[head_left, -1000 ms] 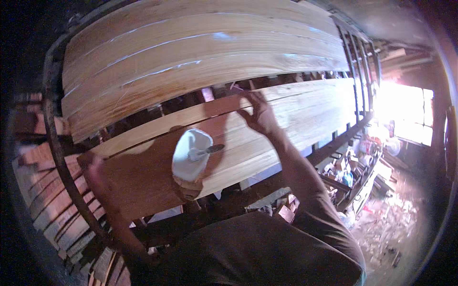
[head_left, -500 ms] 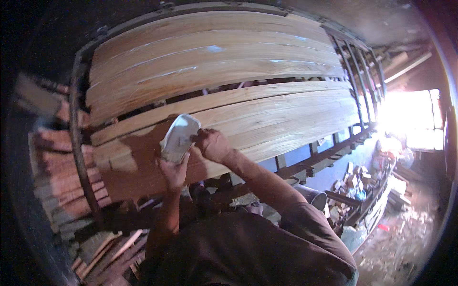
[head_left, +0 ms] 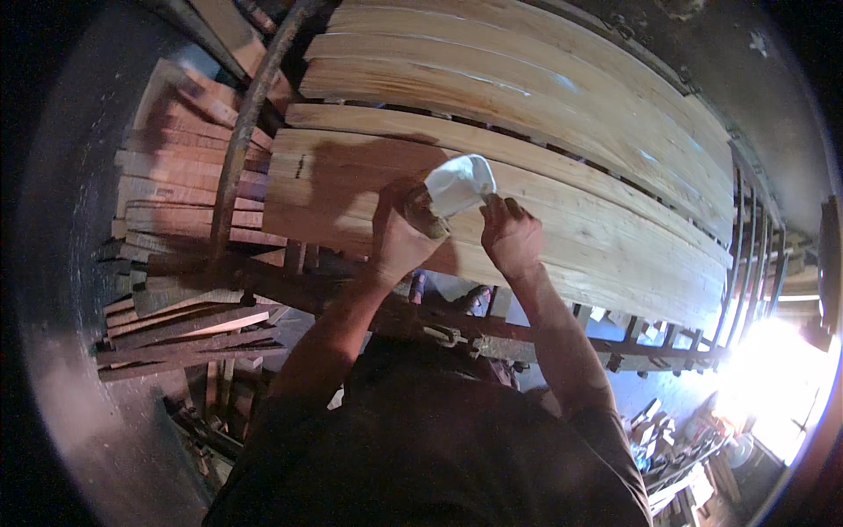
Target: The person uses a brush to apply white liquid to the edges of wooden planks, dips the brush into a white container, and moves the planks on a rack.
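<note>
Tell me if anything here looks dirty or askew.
The white container in your left hand is tilted, and its lower outside looks stained brown, odd against its pale upper part. At lower left, wood strips lie at uneven angles, untidily.

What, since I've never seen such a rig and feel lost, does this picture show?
No machine here, just a person's bare left hand and right hand. A wide fisheye camera worn on the head looks down, so straight edges bend near the picture's edge. Long wooden planks lie side by side on a dark frame. Above them, the left hand holds a tilted white container, stained brown outside. The right hand is at its rim; what exactly its fingers grip, I can't tell.
</note>
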`<state>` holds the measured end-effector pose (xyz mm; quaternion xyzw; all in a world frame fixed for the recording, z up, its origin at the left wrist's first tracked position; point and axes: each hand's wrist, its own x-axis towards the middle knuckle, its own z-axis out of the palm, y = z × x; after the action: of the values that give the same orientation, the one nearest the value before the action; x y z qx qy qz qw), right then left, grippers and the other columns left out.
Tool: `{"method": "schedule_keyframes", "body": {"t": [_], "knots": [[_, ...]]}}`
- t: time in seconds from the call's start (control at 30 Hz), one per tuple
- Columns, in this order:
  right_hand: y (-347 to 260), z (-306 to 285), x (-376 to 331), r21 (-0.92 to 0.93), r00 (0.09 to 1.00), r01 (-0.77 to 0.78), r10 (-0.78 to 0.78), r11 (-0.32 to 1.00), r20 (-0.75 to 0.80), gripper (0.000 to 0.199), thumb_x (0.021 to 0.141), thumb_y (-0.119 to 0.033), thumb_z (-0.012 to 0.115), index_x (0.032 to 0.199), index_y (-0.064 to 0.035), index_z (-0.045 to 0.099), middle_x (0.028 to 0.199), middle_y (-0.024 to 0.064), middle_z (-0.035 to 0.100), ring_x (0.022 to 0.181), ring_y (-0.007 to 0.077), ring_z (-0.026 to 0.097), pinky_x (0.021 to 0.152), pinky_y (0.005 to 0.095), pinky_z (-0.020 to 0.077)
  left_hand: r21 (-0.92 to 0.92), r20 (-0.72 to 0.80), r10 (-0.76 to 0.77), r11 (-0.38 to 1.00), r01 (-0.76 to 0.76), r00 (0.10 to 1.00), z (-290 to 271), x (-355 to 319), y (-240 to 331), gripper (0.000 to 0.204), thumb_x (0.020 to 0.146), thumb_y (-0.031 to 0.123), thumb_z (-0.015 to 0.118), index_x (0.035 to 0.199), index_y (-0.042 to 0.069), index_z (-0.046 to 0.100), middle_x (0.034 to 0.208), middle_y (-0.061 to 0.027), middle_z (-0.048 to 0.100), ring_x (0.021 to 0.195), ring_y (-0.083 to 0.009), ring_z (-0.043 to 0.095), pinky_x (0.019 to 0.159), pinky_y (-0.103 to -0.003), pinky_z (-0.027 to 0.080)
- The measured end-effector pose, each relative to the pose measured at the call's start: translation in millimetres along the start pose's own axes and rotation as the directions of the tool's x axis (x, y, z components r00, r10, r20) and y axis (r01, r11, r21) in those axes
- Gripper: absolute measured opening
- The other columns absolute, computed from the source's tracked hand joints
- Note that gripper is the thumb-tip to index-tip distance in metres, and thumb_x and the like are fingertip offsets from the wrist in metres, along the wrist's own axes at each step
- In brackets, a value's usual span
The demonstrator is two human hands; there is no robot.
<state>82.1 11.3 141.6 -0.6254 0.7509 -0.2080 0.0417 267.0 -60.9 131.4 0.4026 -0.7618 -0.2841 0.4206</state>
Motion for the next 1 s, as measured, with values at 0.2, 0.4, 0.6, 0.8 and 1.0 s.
{"method": "schedule_keyframes", "body": {"t": [0.2,0.4,0.6,0.8,1.0], "knots": [[-11.1,37.5,24.1,0.313,0.995,0.072,-0.088,0.947,0.038,0.012,0.088,-0.014,0.060,0.087,-0.0071,0.070,0.080,0.0141,0.069,0.071,0.0325,0.067,0.064,0.0408,0.0539,-0.049,0.018,0.046,0.998,-0.045,0.999,-35.6,15.4,16.9,0.038,0.064,0.011,0.079,0.098,0.005,0.063,0.095,-0.0141,0.065,0.089,-0.0335,0.062,0.081,-0.042,0.049],[-40.0,15.1,52.2,0.667,0.712,-0.701,0.293,0.252,0.638,0.029,0.098,-0.021,0.049,0.095,0.0016,0.066,0.073,0.0104,0.066,0.054,0.0161,0.058,0.047,0.0298,0.0424,0.019,-0.032,-0.031,0.999,0.031,0.999,-59.9,19.5,-27.4,0.046,0.063,0.012,0.082,0.102,0.004,0.060,0.097,-0.0154,0.062,0.091,-0.0340,0.062,0.079,-0.041,0.051],[-36.8,19.6,72.5,0.766,0.749,-0.642,0.244,0.036,0.616,0.030,0.098,-0.024,0.047,0.099,0.0025,0.062,0.075,0.0104,0.062,0.056,0.0159,0.054,0.047,0.0276,0.0377,-0.164,-0.030,-0.185,0.970,0.177,0.982,-67.3,34.4,-61.7,0.055,0.059,0.015,0.087,0.104,0.004,0.058,0.100,-0.0132,0.063,0.093,-0.0280,0.065,0.078,-0.037,0.052],[-0.1,25.9,86.2,0.776,0.748,-0.592,0.208,-0.218,0.630,0.025,0.097,-0.021,0.045,0.100,0.0007,0.057,0.078,0.0111,0.060,0.061,0.0191,0.053,0.055,0.0302,0.0407,-0.131,-0.029,-0.139,0.982,0.134,0.990,-62.1,62.4,-69.7,0.052,0.062,0.016,0.087,0.104,0.003,0.060,0.100,-0.0120,0.065,0.092,-0.0230,0.065,0.079,-0.035,0.053],[68.9,14.8,88.5,0.816,0.767,-0.527,0.280,-0.237,0.577,0.023,0.096,-0.019,0.048,0.100,0.0015,0.058,0.078,0.0107,0.059,0.062,0.0186,0.052,0.056,0.0311,0.0403,-0.197,0.033,-0.110,0.974,0.115,0.993,-35.6,92.2,-76.6,0.055,0.061,0.016,0.086,0.107,0.003,0.058,0.102,-0.0112,0.064,0.094,-0.0207,0.065,0.081,-0.034,0.053]]}}
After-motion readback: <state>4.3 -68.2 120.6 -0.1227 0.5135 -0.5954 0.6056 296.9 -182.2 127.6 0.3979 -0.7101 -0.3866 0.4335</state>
